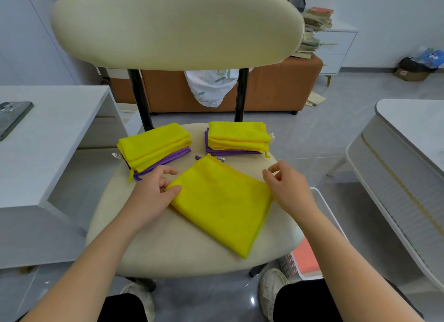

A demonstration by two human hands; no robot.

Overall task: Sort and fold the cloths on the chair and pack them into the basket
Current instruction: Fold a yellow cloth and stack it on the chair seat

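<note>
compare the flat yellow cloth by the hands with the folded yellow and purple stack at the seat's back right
The flat yellow cloth lies spread wide and thin; the folded yellow and purple stack is compact and several layers high. The cloth is all yellow; the stack has purple under yellow. The left hand touches the cloth; nothing touches the stack. Both rest on the cream chair seat.

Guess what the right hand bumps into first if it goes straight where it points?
Probably the right pile of folded cloths; the right hand points up-left at it, though depth is unclear.
</note>
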